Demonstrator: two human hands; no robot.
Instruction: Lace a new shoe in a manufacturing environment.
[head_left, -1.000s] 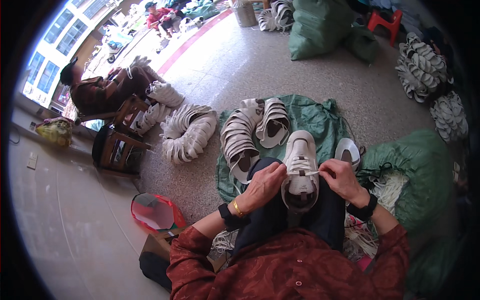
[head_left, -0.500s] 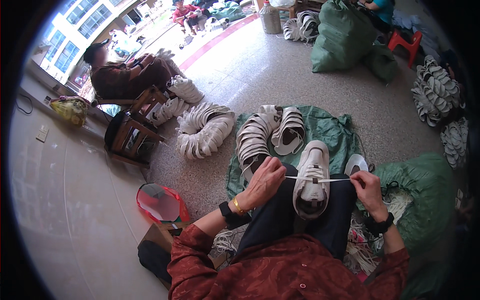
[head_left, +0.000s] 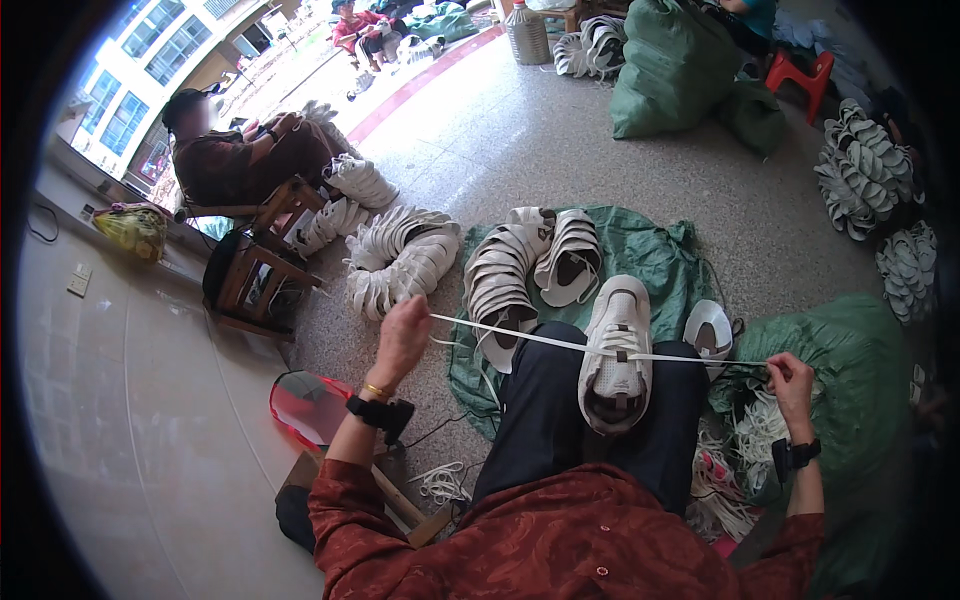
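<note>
A white shoe (head_left: pixel 620 315) lies across my thighs, its toe pointing away from me. A flat white shoelace (head_left: pixel 520 335) passes through the shoe's front and stretches taut to both sides. Out to the left, my left hand (head_left: pixel 403 338) is closed on one end, with a loose tail hanging below the fist. My right hand (head_left: pixel 793 385) pinches the other end, low on the right beside a green sack (head_left: pixel 850 390). Just beyond my knees, curved stacks of nested white shoe uppers (head_left: pixel 508 270) rest on a green sheet (head_left: pixel 650 245).
A single upper (head_left: pixel 708 330) lies by my right knee. White laces (head_left: pixel 762 435) fill the green sack's mouth. At left are a red bag (head_left: pixel 305 405) and a wooden chair (head_left: pixel 262 275). Another ring of uppers (head_left: pixel 400 255) sits on the floor. A seated person (head_left: pixel 235 155) works at far left.
Both hands have moved apart, the left one farther, drawing longer lengths of lace out from the shoe on each side. The view has shifted slightly.
</note>
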